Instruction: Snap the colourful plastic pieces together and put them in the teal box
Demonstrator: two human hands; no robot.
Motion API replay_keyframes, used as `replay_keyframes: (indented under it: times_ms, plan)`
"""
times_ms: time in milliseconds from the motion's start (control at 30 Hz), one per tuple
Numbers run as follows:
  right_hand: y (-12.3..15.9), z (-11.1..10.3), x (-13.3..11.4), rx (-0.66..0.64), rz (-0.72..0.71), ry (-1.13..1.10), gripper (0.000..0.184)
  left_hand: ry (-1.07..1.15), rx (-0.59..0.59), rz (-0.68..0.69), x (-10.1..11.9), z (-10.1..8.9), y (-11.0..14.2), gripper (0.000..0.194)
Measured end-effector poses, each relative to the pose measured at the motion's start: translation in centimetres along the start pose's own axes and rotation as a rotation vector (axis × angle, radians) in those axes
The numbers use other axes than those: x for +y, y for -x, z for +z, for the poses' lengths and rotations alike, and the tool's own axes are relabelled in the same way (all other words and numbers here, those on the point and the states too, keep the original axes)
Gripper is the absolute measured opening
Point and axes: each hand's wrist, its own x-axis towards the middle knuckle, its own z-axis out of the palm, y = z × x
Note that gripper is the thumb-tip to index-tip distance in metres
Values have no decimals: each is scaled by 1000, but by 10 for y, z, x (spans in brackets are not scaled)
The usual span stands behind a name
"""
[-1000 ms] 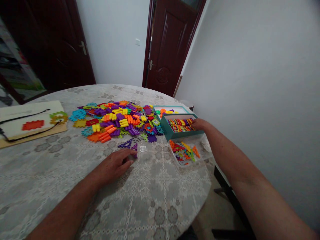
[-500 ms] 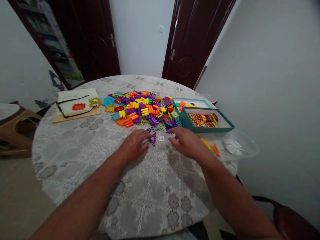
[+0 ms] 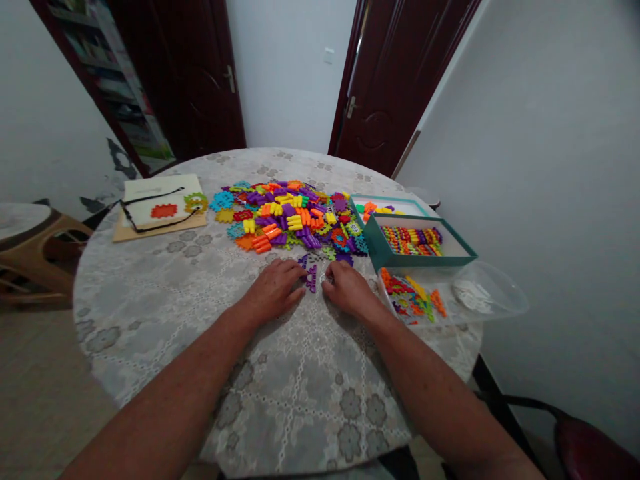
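Near the middle of the table, my left hand (image 3: 277, 288) pinches the left side of a purple notched plastic building piece (image 3: 312, 280). Just to its right, my right hand (image 3: 349, 288) is closed, fingertips down where a small white lattice window piece lay; the fingers hide nearly all of that piece. Right beyond the hands, a dark purple toothed piece (image 3: 344, 259) lies at the near edge of a heap of colourful interlocking pieces (image 3: 287, 217).
Right of the heap stands a green box (image 3: 420, 260) with rows of beads, its lid (image 3: 400, 202) behind it. A clear plastic tray (image 3: 445, 320) holds small coloured and white pieces. At left lie a pale board (image 3: 150, 233) and a black strap (image 3: 145, 230). A patterned cloth covers the round table (image 3: 165, 320).
My right hand has come out of the green box to the middle and closed over the white window piece. The left hand keeps the purple piece. The view has swung left.
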Motion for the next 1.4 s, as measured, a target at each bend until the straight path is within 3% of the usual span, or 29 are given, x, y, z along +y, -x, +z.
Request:
replay_keyframes:
  times_ms: [100,233,333,467,600,767,967,1200,1400]
  plan:
    - [-2,-2,1,-4,9,-27,31,13,11,21,-3,1,-1,34]
    - [-4,-5,2,-53,32,-43,26,-38,35,41,-9,5,-4,32]
    - [0,-3,3,-8,25,-81,24,-62,73,39,-11,6,-4,32]
    - [8,1,3,16,-56,-169,19,-76,135,-12,-9,8,-2,44]
    - [12,1,1,26,-93,-235,23,-90,92,-68,-7,9,-1,51]
    - [14,2,-6,-19,-136,-153,15,-4,33,-76,-5,10,-3,49]
    - [17,4,-13,-51,-170,-106,21,97,10,-84,2,4,-2,50]
    - [19,3,-19,-41,-169,39,23,99,-92,-33,4,-4,-4,12]
    - [22,3,-27,-28,-130,180,23,260,-46,-71,-1,1,-5,21]
